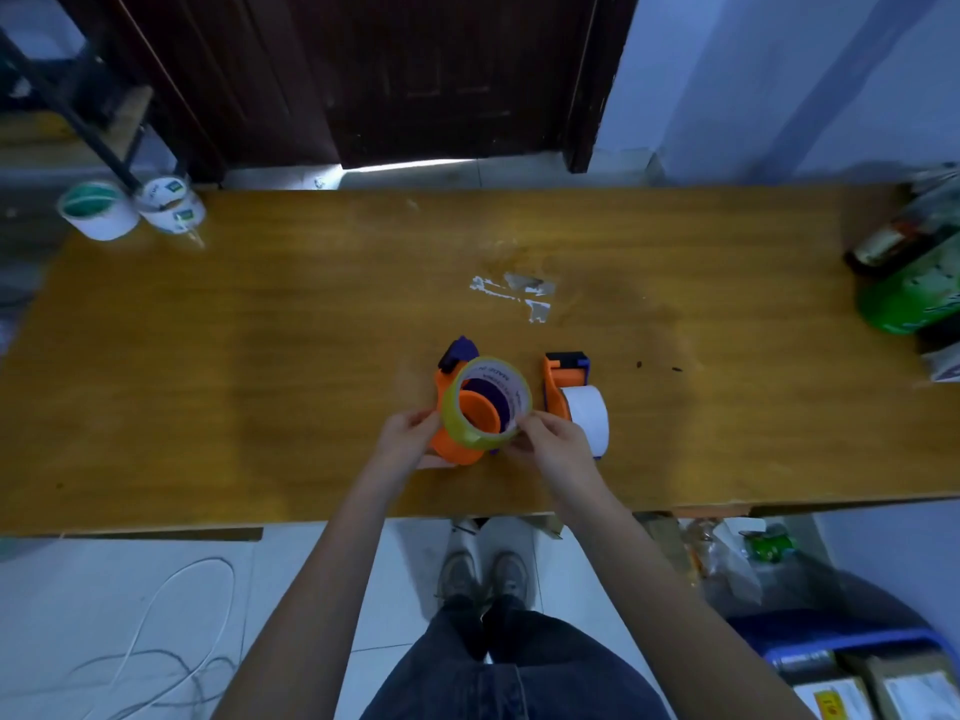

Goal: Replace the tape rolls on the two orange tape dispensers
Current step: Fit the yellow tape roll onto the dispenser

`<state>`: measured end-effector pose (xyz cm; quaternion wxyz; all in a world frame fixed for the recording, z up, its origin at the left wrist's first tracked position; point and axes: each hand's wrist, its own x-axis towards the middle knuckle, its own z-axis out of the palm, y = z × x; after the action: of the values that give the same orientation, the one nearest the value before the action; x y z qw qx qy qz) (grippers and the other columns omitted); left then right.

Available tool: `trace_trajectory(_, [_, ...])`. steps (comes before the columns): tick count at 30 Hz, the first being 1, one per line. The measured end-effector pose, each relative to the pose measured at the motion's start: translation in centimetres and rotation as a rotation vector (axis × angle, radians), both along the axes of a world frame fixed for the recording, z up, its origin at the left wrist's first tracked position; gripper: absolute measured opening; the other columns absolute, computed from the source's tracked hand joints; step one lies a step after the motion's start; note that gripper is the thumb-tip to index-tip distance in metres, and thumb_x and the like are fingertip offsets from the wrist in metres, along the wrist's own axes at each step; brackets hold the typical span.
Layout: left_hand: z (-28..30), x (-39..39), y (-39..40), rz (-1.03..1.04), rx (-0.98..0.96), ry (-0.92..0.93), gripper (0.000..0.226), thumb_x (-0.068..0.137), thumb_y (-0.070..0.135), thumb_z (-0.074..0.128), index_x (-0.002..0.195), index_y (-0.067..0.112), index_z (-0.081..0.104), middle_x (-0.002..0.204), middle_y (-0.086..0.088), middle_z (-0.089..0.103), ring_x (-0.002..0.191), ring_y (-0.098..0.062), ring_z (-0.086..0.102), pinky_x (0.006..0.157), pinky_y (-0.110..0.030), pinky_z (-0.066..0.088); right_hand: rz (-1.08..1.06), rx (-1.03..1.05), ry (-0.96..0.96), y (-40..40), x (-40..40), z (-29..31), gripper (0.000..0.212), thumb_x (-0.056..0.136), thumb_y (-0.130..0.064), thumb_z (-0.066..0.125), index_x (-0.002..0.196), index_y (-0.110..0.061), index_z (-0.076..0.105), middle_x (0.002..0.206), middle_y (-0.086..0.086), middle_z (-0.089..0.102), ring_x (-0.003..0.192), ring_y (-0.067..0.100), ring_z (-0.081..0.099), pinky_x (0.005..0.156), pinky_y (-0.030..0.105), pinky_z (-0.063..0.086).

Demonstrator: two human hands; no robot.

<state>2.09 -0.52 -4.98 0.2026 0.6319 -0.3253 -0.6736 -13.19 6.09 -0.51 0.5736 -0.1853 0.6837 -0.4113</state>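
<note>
Far off to the left of the grip, at the tabletop's (260,314) back corner, stand two spare rolls (130,207), well apart from the work. The left hand (408,433) closes around the side of the nearer orange dispenser (452,439), steadying it just in front of the person. Between the two hands sits the yellowish tape roll (485,402), tilted and hanging loosely around the dispenser's orange hub (whether it is going on or coming off I cannot tell). The right hand (550,441) pinches the roll's near edge with its fingertips.

The likely trouble is the roll binding askew on the hub: because it is tilted, a push or pull on one edge alone could jam it or tip the dispenser over. A loose tape end could also stick to a finger.

Just right of the right hand, nearly touching it, stands the second dispenser (563,379) with a white roll (587,415), close enough for a wrist to knock. Torn tape scraps (519,296) lie beyond, out of the way.
</note>
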Motion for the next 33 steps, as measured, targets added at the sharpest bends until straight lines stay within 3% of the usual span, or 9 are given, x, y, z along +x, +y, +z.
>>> trace_trajectory(2, [-0.3, 0.2, 0.3, 0.035, -0.005, 0.033, 0.045, 0.095, 0.021, 0.051, 0.132, -0.003, 0.045, 0.122, -0.024, 0.059, 0.092, -0.032, 0.065, 0.057, -0.031, 0.060, 0.007, -0.007, 0.044, 0.0, 0.1, 0.0, 0.031, 0.096, -0.015, 0.048, 0.105, 0.012, 0.061, 0.105, 0.027, 0.063, 0.087, 0.017, 0.059, 0.076, 0.021, 0.055])
trace_trajectory(4, [-0.5, 0.4, 0.4, 0.055, -0.008, 0.075, 0.039, 0.096, 0.016, 0.048, 0.130, -0.002, 0.046, 0.116, -0.024, 0.061, 0.084, -0.028, 0.066, 0.058, -0.032, 0.060, 0.032, -0.034, 0.088, 0.0, 0.0, 0.1, 0.027, 0.096, -0.016, 0.049, 0.095, 0.004, 0.066, 0.101, 0.026, 0.064, 0.088, 0.018, 0.059, 0.077, 0.023, 0.054])
trace_trajectory(8, [-0.9, 0.5, 0.5, 0.123, -0.018, 0.191, 0.037, 0.095, 0.010, 0.049, 0.128, -0.004, 0.047, 0.105, -0.019, 0.065, 0.087, -0.026, 0.067, 0.064, -0.035, 0.060, 0.067, -0.109, 0.117, 0.0, -0.1, 0.5, 0.026, 0.096, -0.015, 0.049, 0.077, -0.025, 0.066, 0.087, 0.002, 0.067, 0.086, 0.014, 0.063, 0.073, 0.018, 0.056])
trace_trajectory(12, [-0.8, 0.1, 0.6, 0.167, -0.023, 0.372, 0.027, 0.097, 0.012, 0.042, 0.116, 0.000, 0.058, 0.113, -0.017, 0.063, 0.099, -0.023, 0.063, 0.076, -0.035, 0.055, 0.048, -0.106, 0.105, -0.3, -0.1, 0.7, 0.020, 0.095, -0.015, 0.050, 0.083, -0.018, 0.065, 0.082, -0.001, 0.065, 0.081, 0.008, 0.062, 0.057, 0.007, 0.052])
trace_trajectory(17, [-0.6, -1.1, 0.8, 0.253, -0.023, 0.479, 0.033, 0.099, 0.020, 0.033, 0.097, 0.008, 0.063, 0.091, -0.007, 0.072, 0.092, -0.019, 0.064, 0.077, -0.032, 0.053, 0.039, -0.094, 0.108, -0.5, 0.1, 0.5, 0.021, 0.095, -0.016, 0.051, 0.079, -0.021, 0.063, 0.085, 0.002, 0.066, 0.082, 0.010, 0.063, 0.057, 0.008, 0.053])
trace_trajectory(22, [-1.0, -1.4, 0.3, 0.289, 0.031, 0.550, 0.060, 0.096, 0.053, 0.022, 0.113, 0.010, 0.059, 0.117, -0.016, 0.063, 0.115, -0.028, 0.056, 0.101, -0.045, 0.041, 0.058, -0.114, 0.148, -0.8, 0.3, 0.4, 0.016, 0.095, -0.017, 0.050, 0.089, -0.015, 0.065, 0.086, 0.003, 0.066, 0.082, 0.010, 0.063, 0.060, 0.009, 0.054])
trace_trajectory(27, [-0.9, -1.8, 0.1, 0.242, 0.006, 0.592, 0.065, 0.094, 0.058, 0.022, 0.120, 0.011, 0.058, 0.122, -0.015, 0.062, 0.119, -0.026, 0.055, 0.105, -0.044, 0.039, 0.105, -0.100, 0.300, -1.3, 0.8, -0.2, 0.029, 0.093, -0.029, 0.054, 0.109, -0.010, 0.068, 0.096, 0.000, 0.069, 0.096, 0.016, 0.065, 0.090, 0.037, 0.055])
trace_trajectory(30, [-0.6, -1.9, 0.2, 0.206, -0.044, 0.564, 0.051, 0.095, 0.048, 0.032, 0.113, 0.012, 0.062, 0.113, -0.012, 0.066, 0.111, -0.023, 0.059, 0.097, -0.040, 0.045, 0.099, -0.089, 0.349, -1.4, 1.1, -0.3, 0.032, 0.093, -0.031, 0.054, 0.111, -0.009, 0.067, 0.096, 0.001, 0.068, 0.096, 0.017, 0.064, 0.092, 0.042, 0.054])
trace_trajectory(33, [-0.1, -2.0, 0.0, 0.226, -0.075, 0.543, 0.035, 0.095, 0.036, 0.040, 0.104, 0.010, 0.063, 0.093, -0.006, 0.072, 0.092, -0.017, 0.066, 0.081, -0.032, 0.053, 0.148, -0.059, 0.362, -1.3, 1.3, -0.5, 0.026, 0.094, -0.031, 0.051, 0.091, -0.011, 0.067, 0.080, 0.004, 0.065, 0.080, 0.022, 0.063, 0.085, 0.049, 0.054])
